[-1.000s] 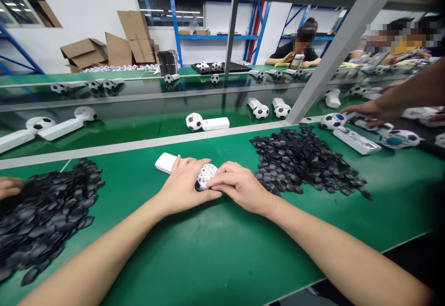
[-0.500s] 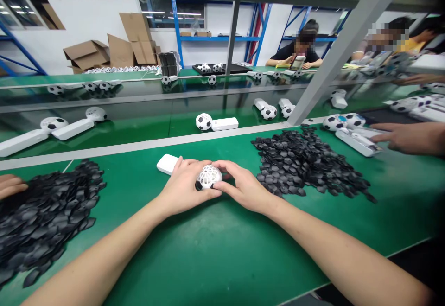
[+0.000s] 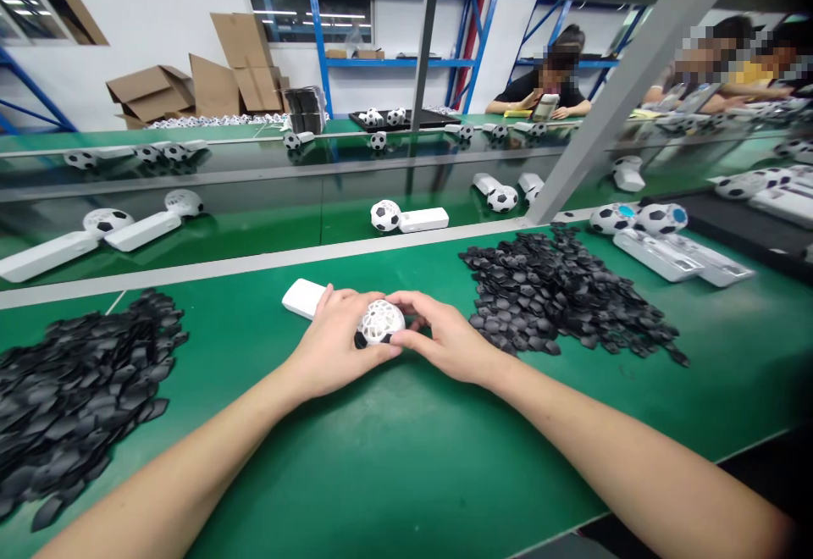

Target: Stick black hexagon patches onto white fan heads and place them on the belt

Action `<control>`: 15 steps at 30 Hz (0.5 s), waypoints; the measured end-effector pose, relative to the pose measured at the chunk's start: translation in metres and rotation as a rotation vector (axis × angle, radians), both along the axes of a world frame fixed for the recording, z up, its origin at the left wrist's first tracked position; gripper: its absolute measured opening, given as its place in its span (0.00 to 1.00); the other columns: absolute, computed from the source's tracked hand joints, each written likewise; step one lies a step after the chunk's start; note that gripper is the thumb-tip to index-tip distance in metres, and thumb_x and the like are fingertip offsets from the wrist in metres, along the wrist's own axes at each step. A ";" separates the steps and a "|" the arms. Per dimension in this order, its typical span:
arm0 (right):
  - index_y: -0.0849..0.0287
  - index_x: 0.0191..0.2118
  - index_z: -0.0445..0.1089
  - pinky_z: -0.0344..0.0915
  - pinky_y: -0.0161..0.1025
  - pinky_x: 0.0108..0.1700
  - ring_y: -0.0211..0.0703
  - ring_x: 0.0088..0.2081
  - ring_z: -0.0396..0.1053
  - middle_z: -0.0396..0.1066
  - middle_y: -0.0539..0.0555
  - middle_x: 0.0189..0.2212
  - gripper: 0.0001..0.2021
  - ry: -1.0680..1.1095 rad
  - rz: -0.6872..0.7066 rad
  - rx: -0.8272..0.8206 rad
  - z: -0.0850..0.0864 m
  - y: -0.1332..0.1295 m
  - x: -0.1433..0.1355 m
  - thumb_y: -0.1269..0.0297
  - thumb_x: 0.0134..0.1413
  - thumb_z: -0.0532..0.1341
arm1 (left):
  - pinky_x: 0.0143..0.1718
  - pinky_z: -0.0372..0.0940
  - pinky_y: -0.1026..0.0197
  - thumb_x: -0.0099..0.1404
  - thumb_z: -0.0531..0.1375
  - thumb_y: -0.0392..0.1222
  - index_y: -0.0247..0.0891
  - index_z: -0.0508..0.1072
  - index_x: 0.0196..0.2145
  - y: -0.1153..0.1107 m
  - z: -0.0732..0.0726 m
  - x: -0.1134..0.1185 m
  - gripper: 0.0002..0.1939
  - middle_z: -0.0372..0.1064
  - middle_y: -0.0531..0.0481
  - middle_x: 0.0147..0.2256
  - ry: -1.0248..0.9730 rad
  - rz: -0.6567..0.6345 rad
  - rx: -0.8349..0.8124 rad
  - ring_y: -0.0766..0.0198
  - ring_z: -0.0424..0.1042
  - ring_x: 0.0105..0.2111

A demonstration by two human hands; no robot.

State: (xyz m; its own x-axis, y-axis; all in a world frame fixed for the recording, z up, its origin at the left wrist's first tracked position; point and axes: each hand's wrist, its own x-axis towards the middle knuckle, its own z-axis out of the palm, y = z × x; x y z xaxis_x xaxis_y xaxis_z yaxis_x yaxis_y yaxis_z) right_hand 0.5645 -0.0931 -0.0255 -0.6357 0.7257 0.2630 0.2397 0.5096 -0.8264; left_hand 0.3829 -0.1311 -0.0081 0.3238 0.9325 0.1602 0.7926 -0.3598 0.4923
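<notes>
Between my two hands is a white openwork ball (image 3: 382, 320) with a few black patches at its lower edge. My left hand (image 3: 334, 340) wraps round its left side, with the white handle (image 3: 301, 297) sticking out beyond the fingers. On the ball's right side, the thumb and fingers of my right hand (image 3: 445, 339) grip it. A heap of black pieces (image 3: 546, 292) lies to the right of my right hand. Another heap of black pieces (image 3: 95, 390) is on the left of the green table (image 3: 356, 466).
Past a pale rail (image 3: 254, 262), a green belt carries football-shaped heads with white handles (image 3: 424, 220). Two more units (image 3: 660, 256) lie at the right beside a black tray (image 3: 755, 220). A slanted grey post (image 3: 610, 110) rises there. People sit at the far table.
The other person's hands at the far left and right have gone out of view. Items on the belt have shifted slightly right. My hands still hold the ball in nearly the same place.
</notes>
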 end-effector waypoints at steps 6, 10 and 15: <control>0.57 0.48 0.61 0.64 0.38 0.40 0.42 0.44 0.63 0.65 0.55 0.46 0.16 -0.037 -0.040 0.064 0.005 -0.003 -0.006 0.67 0.52 0.59 | 0.53 0.48 0.44 0.56 0.58 0.50 0.39 0.63 0.48 0.001 -0.002 0.000 0.23 0.66 0.47 0.41 -0.035 -0.008 0.032 0.55 0.62 0.43; 0.58 0.37 0.68 0.62 0.36 0.39 0.38 0.38 0.66 0.69 0.51 0.36 0.06 -0.109 -0.101 0.119 0.019 0.010 0.010 0.67 0.53 0.58 | 0.55 0.45 0.44 0.53 0.60 0.51 0.40 0.61 0.50 0.002 -0.001 -0.007 0.28 0.64 0.45 0.45 -0.010 -0.114 -0.006 0.52 0.59 0.48; 0.59 0.25 0.68 0.60 0.32 0.28 0.34 0.24 0.63 0.66 0.47 0.22 0.03 -0.415 -0.261 0.094 0.033 0.026 0.044 0.68 0.47 0.62 | 0.54 0.46 0.40 0.50 0.59 0.59 0.37 0.60 0.51 -0.003 -0.007 0.002 0.35 0.59 0.40 0.50 0.062 0.089 0.046 0.43 0.48 0.55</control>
